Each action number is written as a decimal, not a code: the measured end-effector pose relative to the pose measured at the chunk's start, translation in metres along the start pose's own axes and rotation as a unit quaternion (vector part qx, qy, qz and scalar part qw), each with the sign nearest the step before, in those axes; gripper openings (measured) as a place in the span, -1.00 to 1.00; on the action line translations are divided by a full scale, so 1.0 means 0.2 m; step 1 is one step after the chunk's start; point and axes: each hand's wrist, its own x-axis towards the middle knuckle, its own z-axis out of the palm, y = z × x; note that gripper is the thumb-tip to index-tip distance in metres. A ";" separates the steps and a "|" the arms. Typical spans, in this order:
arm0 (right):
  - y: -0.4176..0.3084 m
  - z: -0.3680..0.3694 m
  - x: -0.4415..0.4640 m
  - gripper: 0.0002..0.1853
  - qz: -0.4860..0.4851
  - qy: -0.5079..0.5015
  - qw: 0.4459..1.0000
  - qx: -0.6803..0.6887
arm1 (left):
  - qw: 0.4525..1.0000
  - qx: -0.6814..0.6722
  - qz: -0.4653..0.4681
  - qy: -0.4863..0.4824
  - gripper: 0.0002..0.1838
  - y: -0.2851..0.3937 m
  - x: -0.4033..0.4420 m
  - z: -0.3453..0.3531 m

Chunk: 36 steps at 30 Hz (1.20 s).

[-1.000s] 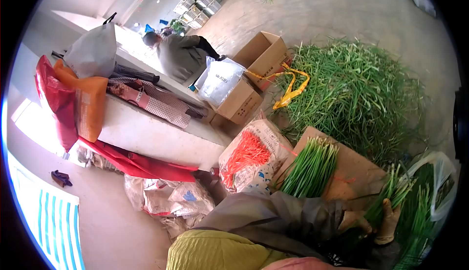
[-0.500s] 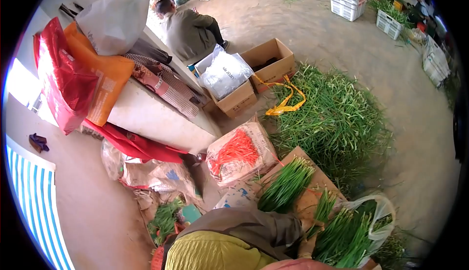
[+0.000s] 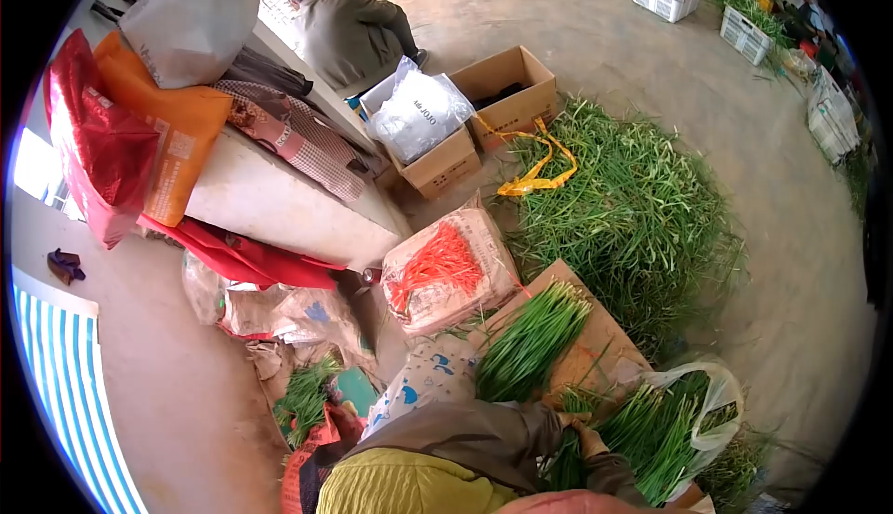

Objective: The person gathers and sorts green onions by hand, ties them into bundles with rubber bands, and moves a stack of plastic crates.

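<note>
Head view, hands: the left hand [image 3: 567,417] and the right hand [image 3: 590,440] meet at the near edge, right of centre, at a small bunch of green stalks [image 3: 580,401].
Grip: the right hand's fingers are clamped around the bunch; the left touches it, its fingers too hidden to tell whether they are closed.
Cardboard sheet [image 3: 603,345]: just beyond the hands, with a thicker bundle of stalks [image 3: 535,342] lying on its left part.
Clear plastic bag [image 3: 730,388]: right of the hands, open, stalks spilling from it.
Green heap [image 3: 633,216]: on the floor beyond the cardboard.
Paper sack [image 3: 498,253]: left of the heap, under orange-red ties [image 3: 437,267].
Packet lettering: "JOJO" reads on the plastic packet [image 3: 423,109] in the nearer carton [image 3: 446,174]; the carton's own print is too small to read.
Orange bag [image 3: 186,142]: far left, bearing a pale square code.
Co-worker [image 3: 353,40]: seated low, far left, back turned.
</note>
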 end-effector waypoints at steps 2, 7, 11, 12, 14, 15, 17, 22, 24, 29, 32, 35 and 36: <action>-0.18 0.10 -0.21 -0.55 -0.076 0.002 0.947 -0.311 | 1.000 0.014 0.002 0.007 -0.63 0.00 0.01 -0.03; -0.58 0.27 -0.84 -0.62 0.003 0.120 0.980 -0.161 | 1.000 -0.017 -0.002 0.018 -0.65 0.02 0.01 -0.07; -0.29 0.06 -0.70 -0.47 -0.091 0.218 0.942 0.240 | 0.977 -0.175 -0.006 -0.122 -0.71 0.15 -0.13 -0.09; -0.33 0.09 -0.67 -0.44 -0.140 0.114 0.914 0.362 | 0.988 -0.131 -0.030 -0.078 -0.70 0.34 -0.30 -0.01; -0.31 0.02 -0.56 -0.42 -0.175 -0.156 0.857 0.460 | 0.993 -0.083 -0.026 -0.083 -0.63 0.51 -0.44 0.06; -0.34 0.00 -0.55 -0.42 -0.176 -0.159 0.856 0.459 | 0.993 -0.082 -0.025 -0.079 -0.63 0.49 -0.43 0.07; -0.50 -0.02 -0.57 -0.46 -0.262 -0.059 0.794 0.545 | 0.991 -0.092 -0.013 -0.096 -0.74 0.43 -0.42 0.09; -0.56 -0.20 -0.46 -0.56 -0.426 0.067 0.664 0.611 | 0.983 -0.041 -0.011 -0.180 -0.78 0.45 -0.55 0.06; -0.52 -0.34 -0.41 -0.62 -0.463 -0.174 0.624 0.605 | 0.978 -0.031 -0.010 -0.204 -0.78 0.51 -0.63 0.02; -0.50 -0.57 -0.40 -0.63 -0.423 0.071 0.775 0.464 | 0.966 0.005 -0.036 -0.255 -0.66 0.36 -0.45 -0.11; -0.39 -1.33 -0.18 -0.58 -0.631 0.202 0.720 0.206 | 0.953 0.002 0.020 -0.302 -0.68 0.33 -0.45 -0.17; -0.66 -1.44 -0.51 -0.56 -0.644 -0.160 0.668 0.338 | 0.970 -0.028 0.051 -0.237 -0.70 0.43 -0.58 -0.15; -0.71 -1.45 -0.54 -0.53 -0.638 -0.271 0.655 0.301 | 0.974 -0.027 0.107 -0.195 -0.74 0.46 -0.60 -0.15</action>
